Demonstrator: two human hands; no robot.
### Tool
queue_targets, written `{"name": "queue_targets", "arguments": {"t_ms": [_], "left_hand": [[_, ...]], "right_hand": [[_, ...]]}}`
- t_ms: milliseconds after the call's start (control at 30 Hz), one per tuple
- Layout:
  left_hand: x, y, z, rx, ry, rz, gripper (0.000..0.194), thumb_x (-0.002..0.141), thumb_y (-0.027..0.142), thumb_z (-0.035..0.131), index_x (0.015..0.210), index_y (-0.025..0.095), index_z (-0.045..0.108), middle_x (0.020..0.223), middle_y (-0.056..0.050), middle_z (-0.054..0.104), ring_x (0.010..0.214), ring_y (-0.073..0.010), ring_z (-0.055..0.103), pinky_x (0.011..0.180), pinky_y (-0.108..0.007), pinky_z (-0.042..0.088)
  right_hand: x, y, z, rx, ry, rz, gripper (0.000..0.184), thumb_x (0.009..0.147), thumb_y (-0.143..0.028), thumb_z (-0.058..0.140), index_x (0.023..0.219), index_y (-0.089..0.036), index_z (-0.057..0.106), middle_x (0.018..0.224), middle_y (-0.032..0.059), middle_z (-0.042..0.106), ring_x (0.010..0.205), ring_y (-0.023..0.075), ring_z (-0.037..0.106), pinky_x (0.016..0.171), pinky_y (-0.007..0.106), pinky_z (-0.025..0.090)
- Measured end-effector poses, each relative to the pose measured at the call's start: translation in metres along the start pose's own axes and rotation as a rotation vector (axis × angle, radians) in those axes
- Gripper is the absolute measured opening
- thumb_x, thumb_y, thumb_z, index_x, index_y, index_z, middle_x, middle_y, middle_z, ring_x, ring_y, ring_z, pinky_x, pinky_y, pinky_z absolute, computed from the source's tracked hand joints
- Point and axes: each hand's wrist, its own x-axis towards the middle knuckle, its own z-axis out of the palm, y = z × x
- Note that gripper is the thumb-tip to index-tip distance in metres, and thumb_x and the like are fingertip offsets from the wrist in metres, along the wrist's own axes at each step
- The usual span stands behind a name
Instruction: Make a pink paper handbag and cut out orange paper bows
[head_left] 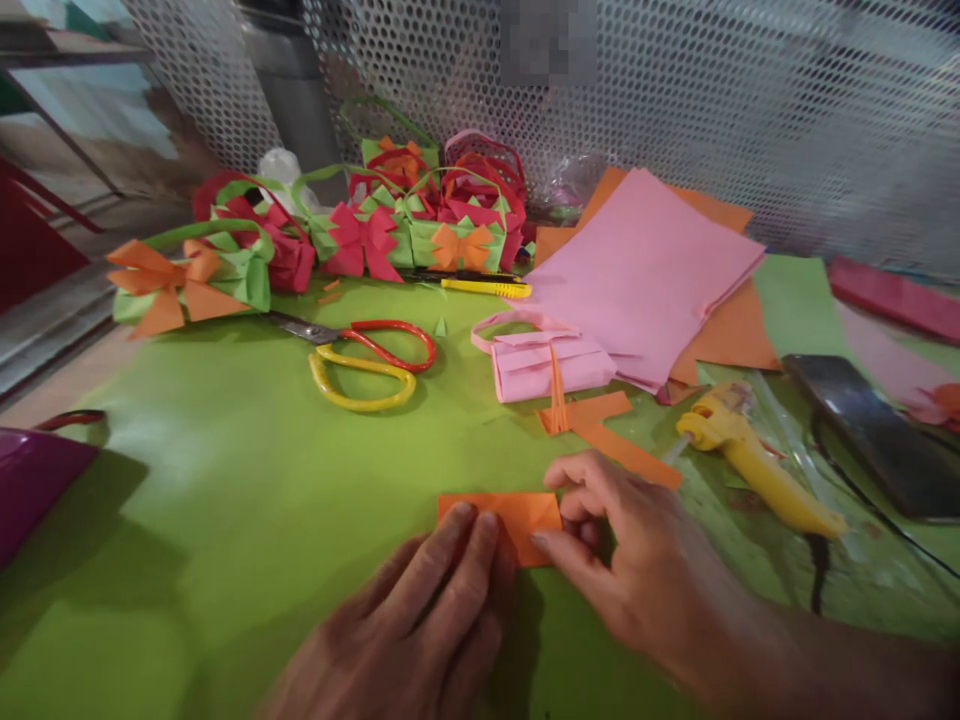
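Note:
A small folded rectangle of orange paper (517,508) lies flat on the green tabletop in front of me. My left hand (424,610) rests on its left part, with outstretched fingers pressing from above. At the paper's right end is my right hand (626,545); its thumb tip touches the edge, while the other fingers are loosely curled and apart from the thumb. Just beyond lie orange paper strips (630,450) and a small pink paper bag (551,362) with thin orange strips across its front.
Scissors (367,365) with red and yellow handles lie left of centre. Behind them are a yellow cutter (487,288) and several bow-trimmed paper bags (364,240). On the right are pink sheets (645,270), a yellow glue gun (765,465) and a phone (877,435). A purple object (37,480) sits left.

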Motion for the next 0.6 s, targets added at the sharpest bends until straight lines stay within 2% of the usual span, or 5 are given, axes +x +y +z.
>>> {"name": "queue_targets", "arguments": {"t_ms": [200, 333, 533, 600], "left_hand": [[0.006, -0.006, 0.001, -0.038, -0.027, -0.009, 0.032, 0.090, 0.019, 0.033, 0.101, 0.018, 0.064, 0.110, -0.002, 0.061, 0.102, -0.0198, 0.050, 0.080, -0.031, 0.040], [0.009, -0.003, 0.003, -0.102, -0.108, -0.115, 0.032, 0.090, 0.025, 0.035, 0.091, 0.021, 0.067, 0.109, -0.003, 0.060, 0.099, -0.0224, 0.050, 0.075, -0.035, 0.042], [0.012, -0.004, -0.003, -0.182, -0.195, -0.120, 0.036, 0.089, 0.039, 0.040, 0.110, 0.020, 0.061, 0.118, -0.005, 0.056, 0.095, -0.0219, 0.050, 0.075, -0.035, 0.045], [0.013, -0.006, -0.004, -0.184, -0.207, -0.129, 0.037, 0.088, 0.040, 0.041, 0.114, 0.020, 0.059, 0.120, -0.005, 0.056, 0.095, -0.0222, 0.050, 0.075, -0.035, 0.045]], "right_hand": [[0.001, 0.001, -0.002, -0.019, -0.051, 0.015, 0.018, 0.074, -0.011, 0.049, 0.089, -0.021, 0.045, 0.050, -0.0070, 0.053, 0.046, 0.0115, 0.049, 0.046, 0.022, 0.036], [-0.002, 0.002, -0.002, -0.021, -0.052, 0.009, 0.021, 0.077, -0.012, 0.047, 0.096, -0.022, 0.046, 0.054, -0.0053, 0.056, 0.050, 0.0133, 0.052, 0.050, 0.024, 0.038], [-0.004, 0.004, -0.004, -0.070, -0.048, -0.038, 0.017, 0.078, -0.013, 0.049, 0.092, -0.022, 0.051, 0.057, -0.0040, 0.059, 0.051, 0.0141, 0.054, 0.048, 0.025, 0.037], [-0.005, 0.005, -0.007, -0.115, -0.041, -0.103, 0.015, 0.080, -0.014, 0.047, 0.091, -0.020, 0.054, 0.056, -0.0038, 0.059, 0.049, 0.0137, 0.054, 0.046, 0.025, 0.035]]}}
